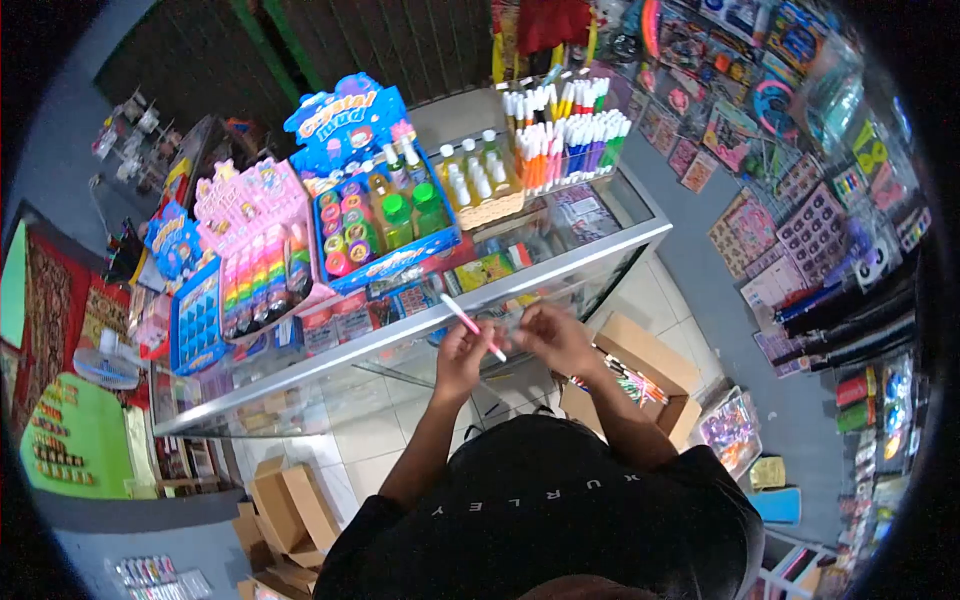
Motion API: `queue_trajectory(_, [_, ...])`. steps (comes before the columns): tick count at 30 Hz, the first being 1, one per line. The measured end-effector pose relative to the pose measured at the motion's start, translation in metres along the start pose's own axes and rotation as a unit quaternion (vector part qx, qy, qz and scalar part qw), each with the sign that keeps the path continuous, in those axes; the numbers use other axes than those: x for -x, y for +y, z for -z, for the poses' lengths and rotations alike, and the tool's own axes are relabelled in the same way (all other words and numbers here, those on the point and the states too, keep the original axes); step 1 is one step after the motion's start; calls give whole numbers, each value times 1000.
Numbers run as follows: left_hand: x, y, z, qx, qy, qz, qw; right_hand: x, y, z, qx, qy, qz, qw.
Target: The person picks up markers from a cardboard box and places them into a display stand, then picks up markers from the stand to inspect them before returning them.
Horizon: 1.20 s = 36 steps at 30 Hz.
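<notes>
A slim pink and white marker (pixel 470 325) is held in my left hand (pixel 461 358), tilted, in front of the glass counter's edge. Just right of it, my right hand (pixel 556 338) has its fingers curled; whether anything thin is between them is too small to tell. Below my right hand stands an open cardboard box (pixel 655 352) with many pens and markers (pixel 630 378) inside. At the back right of the counter, a clear rack holds rows of white-capped coloured markers (pixel 565 150).
On the glass counter (pixel 420 325) stand a blue box of green-lidded jars (pixel 397 215), a pink display (pixel 262 265) and a basket of bottles (pixel 490 210). Packaged goods hang at the right (pixel 820 225). More open cartons (pixel 290 505) lie on the floor, lower left.
</notes>
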State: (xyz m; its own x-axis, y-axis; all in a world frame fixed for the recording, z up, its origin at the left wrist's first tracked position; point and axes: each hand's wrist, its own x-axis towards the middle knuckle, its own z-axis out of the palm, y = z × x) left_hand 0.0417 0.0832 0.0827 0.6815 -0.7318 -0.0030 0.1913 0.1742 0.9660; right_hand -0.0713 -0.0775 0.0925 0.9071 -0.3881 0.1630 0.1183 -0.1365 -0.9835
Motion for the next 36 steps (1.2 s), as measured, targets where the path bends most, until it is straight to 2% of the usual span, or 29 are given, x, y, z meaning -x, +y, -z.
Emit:
queue_trajectory(2, [2, -7, -2, -33, -80, 25, 996, 13, 15, -12, -104, -19, -19, 994])
queue_trajectory(4, [7, -8, -5, -114, -155, 57, 980, 19, 12, -16, -152, 26, -48, 987])
queue_trajectory(5, [7, -18, -3, -167, -191, 34, 967, 20, 10, -15, -176, 47, -61, 981])
queue_trajectory(8, [10, -27, -8, -142, -181, 45, 972, 20, 35, -2, -117, 18, -48, 992])
queue_trajectory(11, [11, -12, -8, -199, -179, 82, 960, 19, 43, -1, -161, 36, -30, 986])
queue_trajectory(14, [14, -15, 1, -216, -197, 102, 951, 12, 27, 4, -145, 61, -37, 987])
queue_trajectory(16, [19, -19, 5, -195, -187, 96, 958, -11, 2, 26, -158, 96, 10, 983])
queue_trajectory(18, [28, -23, 8, -147, -149, 80, 975, -50, -19, 62, 29, 216, 70, 974])
queue_trajectory(20, [38, -21, 13, -157, -136, 94, 974, -90, -38, 100, 124, 293, 202, 926])
queue_trajectory(22, [48, -20, 20, -163, -123, 99, 974, -127, -70, 115, 11, 335, 286, 898])
queue_trajectory(27, [69, -36, 40, -141, -85, 102, 981, -196, -92, 144, 98, 405, 312, 854])
queue_trajectory(31, [77, -36, 49, -128, -65, 106, 984, -225, -86, 143, 204, 348, 290, 868])
queue_trajectory(34, [80, -38, 55, -121, -46, 102, 986, -229, -71, 147, 349, 280, 231, 864])
queue_trajectory(35, [80, -38, 56, -125, -42, 93, 987, -234, -64, 151, 340, 229, 211, 887])
queue_trajectory(36, [80, -38, 57, -128, -37, 85, 987, -234, -67, 148, 347, 221, 212, 886])
